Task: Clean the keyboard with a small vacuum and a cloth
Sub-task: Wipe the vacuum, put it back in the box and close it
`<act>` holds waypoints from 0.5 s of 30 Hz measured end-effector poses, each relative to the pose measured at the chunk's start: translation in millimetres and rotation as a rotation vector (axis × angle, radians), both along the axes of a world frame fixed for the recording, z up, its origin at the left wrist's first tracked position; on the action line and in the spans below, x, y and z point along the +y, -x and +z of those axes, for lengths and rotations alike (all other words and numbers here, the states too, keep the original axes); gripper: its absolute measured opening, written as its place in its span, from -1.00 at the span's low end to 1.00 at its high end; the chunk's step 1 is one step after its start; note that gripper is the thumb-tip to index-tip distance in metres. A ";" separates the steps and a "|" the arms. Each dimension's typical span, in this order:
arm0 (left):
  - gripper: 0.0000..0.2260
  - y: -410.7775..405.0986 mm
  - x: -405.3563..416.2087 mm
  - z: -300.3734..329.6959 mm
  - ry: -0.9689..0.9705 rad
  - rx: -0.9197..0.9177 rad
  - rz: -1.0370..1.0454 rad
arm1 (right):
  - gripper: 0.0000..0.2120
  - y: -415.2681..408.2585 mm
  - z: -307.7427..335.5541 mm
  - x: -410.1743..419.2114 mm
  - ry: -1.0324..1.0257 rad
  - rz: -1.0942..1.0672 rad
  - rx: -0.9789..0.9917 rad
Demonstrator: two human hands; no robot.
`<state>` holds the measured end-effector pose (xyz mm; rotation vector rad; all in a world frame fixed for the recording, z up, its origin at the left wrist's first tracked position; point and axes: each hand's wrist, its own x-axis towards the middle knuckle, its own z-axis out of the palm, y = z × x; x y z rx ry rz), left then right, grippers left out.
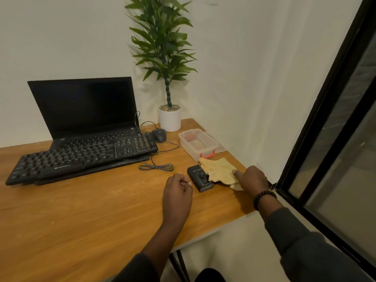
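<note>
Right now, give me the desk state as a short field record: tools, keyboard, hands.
keyboard: black keyboard, propped on the open laptop, untouched
vacuum: small black vacuum, lying on the desk between the hands, not held
cloth: yellow cloth, crumpled, overlapping the vacuum's right edge
left hand: left hand, fingers loosely curled, holding nothing, just left of the vacuum
right hand: right hand, resting on the cloth; grip hidden under the hand
container: clear plastic box, behind the cloth
other: mouse, potted plant
</note>
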<state>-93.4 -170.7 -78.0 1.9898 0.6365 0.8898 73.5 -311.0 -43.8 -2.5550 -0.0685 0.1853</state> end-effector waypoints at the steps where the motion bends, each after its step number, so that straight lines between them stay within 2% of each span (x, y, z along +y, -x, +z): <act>1: -0.89 -0.4 -0.8 0.3 -0.014 -0.016 0.007 | -0.68 -2.9 2.2 2.1 -0.044 -0.001 0.030; 2: -0.89 -1.2 -1.3 1.2 -0.037 -0.032 0.010 | -0.73 -5.9 6.3 4.0 -0.119 0.003 0.070; 6: -0.77 -1.6 -5.7 11.8 -0.163 -0.064 -0.095 | -0.82 -1.6 32.1 7.6 -0.755 -0.076 0.310; 10: -0.45 -9.6 -18.0 34.6 -0.320 -0.022 -0.254 | -0.94 20.0 69.3 16.6 -0.991 0.107 0.326; 13: -0.39 -17.1 -23.9 56.5 -0.149 -0.047 -0.369 | -0.91 37.7 95.2 22.6 -1.084 0.225 0.355; 15: -0.51 -18.8 -21.0 63.2 0.010 -0.069 -0.398 | -0.84 46.4 107.2 22.5 -1.131 0.303 0.387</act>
